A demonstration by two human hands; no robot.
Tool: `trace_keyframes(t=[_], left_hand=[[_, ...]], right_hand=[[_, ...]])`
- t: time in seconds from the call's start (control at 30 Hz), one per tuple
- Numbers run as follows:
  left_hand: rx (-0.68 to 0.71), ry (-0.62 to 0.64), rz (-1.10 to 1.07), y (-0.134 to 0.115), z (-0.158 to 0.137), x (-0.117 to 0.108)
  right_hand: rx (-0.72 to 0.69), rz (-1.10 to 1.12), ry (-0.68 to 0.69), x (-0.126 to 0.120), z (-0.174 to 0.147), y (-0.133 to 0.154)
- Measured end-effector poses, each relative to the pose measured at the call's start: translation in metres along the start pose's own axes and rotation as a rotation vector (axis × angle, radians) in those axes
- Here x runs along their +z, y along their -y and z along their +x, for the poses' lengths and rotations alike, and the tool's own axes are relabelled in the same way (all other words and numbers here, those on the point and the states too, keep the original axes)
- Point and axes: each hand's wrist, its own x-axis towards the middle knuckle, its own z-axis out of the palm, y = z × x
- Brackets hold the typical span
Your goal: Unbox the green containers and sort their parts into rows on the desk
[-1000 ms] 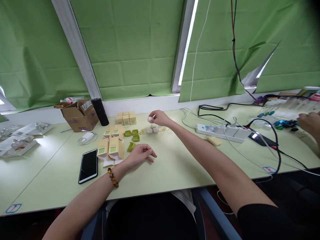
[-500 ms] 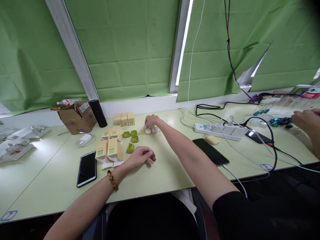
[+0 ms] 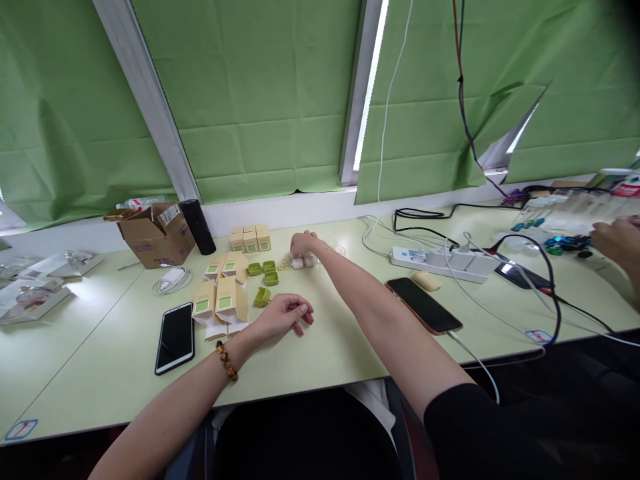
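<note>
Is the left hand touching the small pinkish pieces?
Apart: the head view shows tabletop between the left hand and the pinkish pieces.

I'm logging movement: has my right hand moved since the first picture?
Yes; the right hand has shifted left, closer to the rearmost beige boxes.

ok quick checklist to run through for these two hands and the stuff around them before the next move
1. Left hand free: ok, nothing visible in it, fingers loosely curled.
2. Right hand grip: cannot tell, its fingertips are hidden over the small pinkish-white pieces.
3. Green trays all together: not ok, three are grouped and one sits nearer the left hand.
4. Front cartons closed: not ok, flaps stick out on the near side.
5. Cabled phone apart from the right forearm: cannot tell, their edges nearly meet in this view.
6. Co-worker's hand well away: ok, far right.
</note>
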Motion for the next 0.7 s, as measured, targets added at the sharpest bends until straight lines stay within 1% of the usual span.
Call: trace_keyframes(t=[0.07,0.13,0.23,0.37,0.4,0.43,0.47,0.5,0.53,0.63,0.67,0.7], left_hand=[[-0.002,-0.006,0.005,0.0,0.0,-0.001],[-0.005,-0.012,0.012,-0.001,0.001,-0.002],[-0.006,-0.015,0.021,-0.001,0.001,-0.003],[0.025,-0.047,0.055,-0.007,0.0,-0.005],[0.044,-0.078,0.066,-0.01,-0.001,-0.007],[0.069,-0.116,0.073,-0.013,-0.002,-0.009],[0.098,-0.158,0.073,-0.018,-0.003,-0.012],[0.133,-0.202,0.061,-0.022,-0.004,-0.015],[0.169,-0.241,0.038,-0.026,-0.005,-0.019],[0.262,-0.374,-0.066,-0.036,-0.007,-0.031],[0.29,-0.426,-0.102,-0.038,-0.007,-0.035],[0.318,-0.479,-0.134,-0.04,-0.007,-0.038]], right_hand=[[-0.005,0.029,-0.037,-0.002,-0.001,-0.001],[-0.013,0.066,-0.102,-0.005,-0.004,-0.004],[-0.018,0.137,-0.257,-0.009,-0.016,-0.008],[0.004,0.25,-0.471,-0.005,-0.047,-0.006],[0.008,0.286,-0.513,-0.001,-0.057,-0.003],[-0.006,0.385,-0.569,0.005,-0.069,0.001],[-0.03,0.457,-0.579,0.012,-0.082,0.005],[-0.048,0.494,-0.545,0.021,-0.096,0.009],[-0.079,0.499,-0.47,0.03,-0.11,0.013],[-0.128,0.405,-0.163,0.058,-0.15,0.024],[-0.141,0.37,-0.104,0.066,-0.161,0.028],[-0.153,0.336,-0.08,0.073,-0.169,0.031]])
